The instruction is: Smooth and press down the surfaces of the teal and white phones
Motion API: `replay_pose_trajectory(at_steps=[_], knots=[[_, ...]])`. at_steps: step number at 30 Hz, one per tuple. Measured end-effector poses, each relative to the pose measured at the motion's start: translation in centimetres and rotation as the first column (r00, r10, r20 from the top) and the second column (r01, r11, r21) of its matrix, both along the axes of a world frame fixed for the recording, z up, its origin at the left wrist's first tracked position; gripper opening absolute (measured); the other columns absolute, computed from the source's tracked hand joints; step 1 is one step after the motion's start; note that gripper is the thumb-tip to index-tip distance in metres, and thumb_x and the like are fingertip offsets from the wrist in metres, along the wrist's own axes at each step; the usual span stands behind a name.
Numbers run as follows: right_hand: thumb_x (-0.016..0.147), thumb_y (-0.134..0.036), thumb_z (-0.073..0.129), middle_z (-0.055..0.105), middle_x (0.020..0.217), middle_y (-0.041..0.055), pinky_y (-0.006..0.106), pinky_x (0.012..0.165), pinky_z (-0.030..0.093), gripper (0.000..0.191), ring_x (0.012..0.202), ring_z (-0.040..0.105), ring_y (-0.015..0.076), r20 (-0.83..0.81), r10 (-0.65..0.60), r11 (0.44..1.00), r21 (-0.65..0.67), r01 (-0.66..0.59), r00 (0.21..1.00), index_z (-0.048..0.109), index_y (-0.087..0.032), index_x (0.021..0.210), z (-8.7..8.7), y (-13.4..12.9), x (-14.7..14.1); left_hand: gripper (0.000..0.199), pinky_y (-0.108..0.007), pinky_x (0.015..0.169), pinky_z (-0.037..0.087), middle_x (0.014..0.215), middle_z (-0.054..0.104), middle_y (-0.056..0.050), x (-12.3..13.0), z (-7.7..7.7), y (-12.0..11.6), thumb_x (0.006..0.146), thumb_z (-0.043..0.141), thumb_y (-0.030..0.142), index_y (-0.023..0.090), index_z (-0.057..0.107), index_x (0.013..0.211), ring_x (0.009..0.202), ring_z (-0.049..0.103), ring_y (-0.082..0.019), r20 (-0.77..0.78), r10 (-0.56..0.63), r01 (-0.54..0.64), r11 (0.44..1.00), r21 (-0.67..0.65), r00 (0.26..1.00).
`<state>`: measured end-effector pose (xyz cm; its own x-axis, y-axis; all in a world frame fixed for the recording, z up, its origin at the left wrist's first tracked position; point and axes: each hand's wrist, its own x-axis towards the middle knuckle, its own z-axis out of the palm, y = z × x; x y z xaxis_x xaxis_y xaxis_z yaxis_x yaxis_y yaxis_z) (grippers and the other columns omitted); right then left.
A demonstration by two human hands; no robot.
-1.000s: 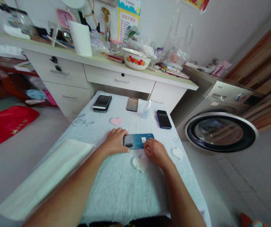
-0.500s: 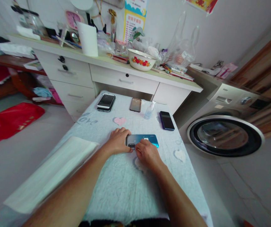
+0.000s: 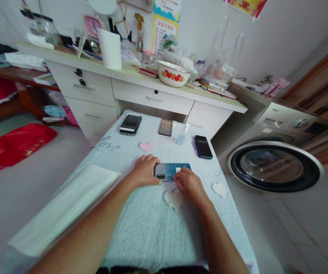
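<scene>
On cloth-covered table (image 3: 146, 228), blue phone (image 3: 168, 172) lay back up, long axis left to right, between both hands. Left hand (image 3: 146, 171), nearer camera end, gripped it. Right hand (image 3: 189, 183), fingers curled closed, was at opposite half; anything pinched could not be told.

Cloth (image 3: 152, 232) lies free on the near side of the blue phone (image 3: 168, 171); a bottle (image 3: 182, 136) obstructs beyond

Gray-to-blue phone (image 3: 167, 170) lies flat on pale cloth (image 3: 149, 228), camera side up
</scene>
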<state>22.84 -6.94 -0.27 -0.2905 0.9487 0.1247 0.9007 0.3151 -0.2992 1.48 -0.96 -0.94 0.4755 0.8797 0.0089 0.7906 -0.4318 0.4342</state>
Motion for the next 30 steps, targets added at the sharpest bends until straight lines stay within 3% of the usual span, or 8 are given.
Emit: replay_pose_trajectory(at_steps=[6,10,17,24,30], knots=[[0.079,-0.010,0.051,0.058,0.080,0.0005,0.021,0.069,0.037,0.020,0.078,0.054,0.0123,-0.063,-0.066,0.998,-0.018,0.065,0.996,0.068,-0.022,0.078,-0.2,0.4,2.2,0.066,-0.038,0.089,0.038,0.113,0.054,-0.005,0.0,0.0,0.0,0.051,0.076,0.048,0.025,0.053,0.109,0.107,0.047,-0.028,0.004,-0.002,0.002,1.000,0.002,1.000],[0.080,-0.012,0.052,0.060,0.083,0.0007,0.020,0.071,0.037,0.019,0.079,0.055,0.0121,-0.064,-0.173,0.985,-0.010,0.173,0.983,0.068,-0.022,0.081,-0.3,0.6,3.5,0.066,-0.037,0.089,0.038,0.113,0.054,-0.005,0.0,-0.2,0.0,0.052,0.076,0.047,0.025,0.053,0.109,0.106,0.047,-0.028,0.007,-0.006,0.006,1.000,0.001,1.000],[0.088,-0.021,0.051,0.059,0.088,0.0023,0.022,0.069,0.035,0.019,0.083,0.055,0.0135,-0.003,-0.363,0.931,0.032,0.363,0.932,0.070,-0.023,0.087,-0.3,1.0,3.4,0.064,-0.037,0.090,0.037,0.113,0.054,-0.005,0.0,0.3,0.0,0.052,0.076,0.046,0.025,0.053,0.108,0.106,0.047,-0.028,-0.007,-0.004,0.004,1.000,-0.023,1.000],[0.092,-0.022,0.047,0.059,0.090,0.0031,0.023,0.073,0.037,0.022,0.086,0.054,0.0144,0.017,-0.277,0.960,0.042,0.276,0.961,0.069,-0.023,0.091,-0.3,0.9,1.6,0.065,-0.038,0.091,0.038,0.113,0.054,-0.006,0.0,0.2,-0.1,0.052,0.076,0.046,0.025,0.053,0.109,0.107,0.047,-0.028,-0.002,-0.004,0.004,1.000,-0.010,1.000],[0.094,-0.024,0.046,0.059,0.091,0.0032,0.022,0.079,0.039,0.023,0.090,0.053,0.0143,0.003,-0.083,0.996,0.035,0.083,0.997,0.069,-0.023,0.094,-0.2,0.5,-0.1,0.064,-0.037,0.090,0.038,0.112,0.054,-0.005,0.1,0.3,-0.1,0.053,0.076,0.046,0.025,0.052,0.108,0.107,0.048,-0.028,-0.019,0.002,-0.003,1.000,-0.009,1.000]])
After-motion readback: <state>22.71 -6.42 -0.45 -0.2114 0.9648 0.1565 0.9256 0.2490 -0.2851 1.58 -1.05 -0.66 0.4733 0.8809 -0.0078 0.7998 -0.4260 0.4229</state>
